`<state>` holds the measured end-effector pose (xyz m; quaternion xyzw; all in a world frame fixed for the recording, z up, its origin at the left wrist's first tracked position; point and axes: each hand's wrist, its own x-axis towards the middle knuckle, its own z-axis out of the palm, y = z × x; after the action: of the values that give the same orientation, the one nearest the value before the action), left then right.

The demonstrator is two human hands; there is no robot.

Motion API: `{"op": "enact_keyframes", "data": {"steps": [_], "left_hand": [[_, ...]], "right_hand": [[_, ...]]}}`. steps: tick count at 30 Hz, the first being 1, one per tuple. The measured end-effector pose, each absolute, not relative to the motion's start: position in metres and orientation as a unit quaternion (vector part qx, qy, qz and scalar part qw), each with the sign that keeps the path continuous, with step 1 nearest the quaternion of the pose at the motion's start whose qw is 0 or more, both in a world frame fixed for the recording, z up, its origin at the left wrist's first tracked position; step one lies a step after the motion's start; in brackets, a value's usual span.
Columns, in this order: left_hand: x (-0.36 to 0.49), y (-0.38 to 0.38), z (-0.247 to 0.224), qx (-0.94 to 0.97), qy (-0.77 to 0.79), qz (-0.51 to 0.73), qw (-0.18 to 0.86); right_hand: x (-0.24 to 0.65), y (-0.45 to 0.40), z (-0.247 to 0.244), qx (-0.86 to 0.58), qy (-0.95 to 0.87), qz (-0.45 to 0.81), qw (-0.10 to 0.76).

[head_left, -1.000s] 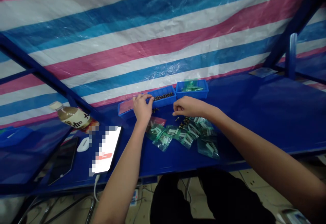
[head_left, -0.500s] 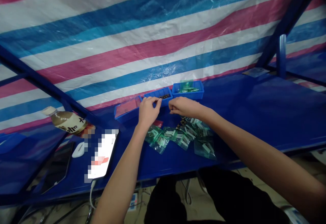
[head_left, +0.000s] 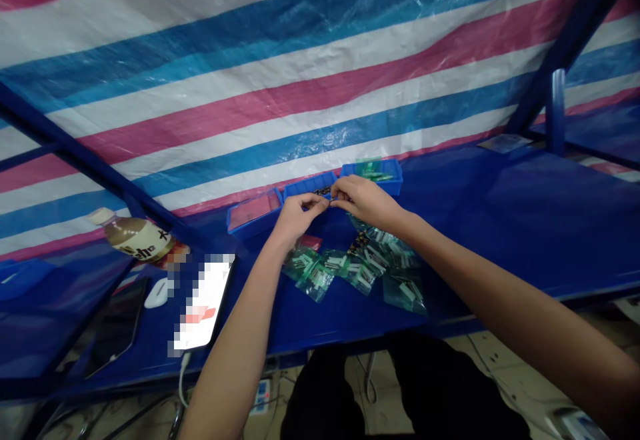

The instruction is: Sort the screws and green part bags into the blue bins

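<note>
One small dark piece (head_left: 331,203) sat between the meeting fingertips of the left hand (head_left: 294,217) and right hand (head_left: 369,201), just at the middle blue bin (head_left: 309,183), its long axis and which hand pinched it impossible to tell.

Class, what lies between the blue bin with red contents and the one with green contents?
The head view shows a third blue bin there, holding small dark parts and partly hidden by the left hand.

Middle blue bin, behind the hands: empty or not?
Not empty: small dark pieces show inside the bin. How full, I cannot tell; the left hand covers part of it.
</note>
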<state>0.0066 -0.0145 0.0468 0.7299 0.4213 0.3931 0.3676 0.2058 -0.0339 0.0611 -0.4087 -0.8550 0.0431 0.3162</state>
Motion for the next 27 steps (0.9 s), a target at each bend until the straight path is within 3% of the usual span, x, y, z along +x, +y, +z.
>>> {"op": "enact_keyframes", "data": {"steps": [5,8,12,20,27], "left_hand": [[-0.001,-0.009,0.047,0.683,0.475,0.457,0.316],[-0.012,-0.005,0.047,0.686,0.541,0.464,0.146],[-0.02,-0.009,0.051,0.727,0.575,0.373,-0.042],[-0.006,-0.03,0.065,0.766,0.625,0.138,-0.054],[-0.01,-0.024,0.05,0.768,0.625,0.142,-0.008]], "right_hand": [[0.205,-0.037,0.058,-0.45,-0.858,0.025,0.245],[0.202,-0.037,0.053,-0.452,-0.87,0.022,0.195],[0.198,-0.036,0.051,-0.436,-0.883,0.022,0.171],[0.199,-0.036,0.055,-0.442,-0.882,0.024,0.161],[0.199,-0.034,0.052,-0.427,-0.892,0.03,0.148]]}}
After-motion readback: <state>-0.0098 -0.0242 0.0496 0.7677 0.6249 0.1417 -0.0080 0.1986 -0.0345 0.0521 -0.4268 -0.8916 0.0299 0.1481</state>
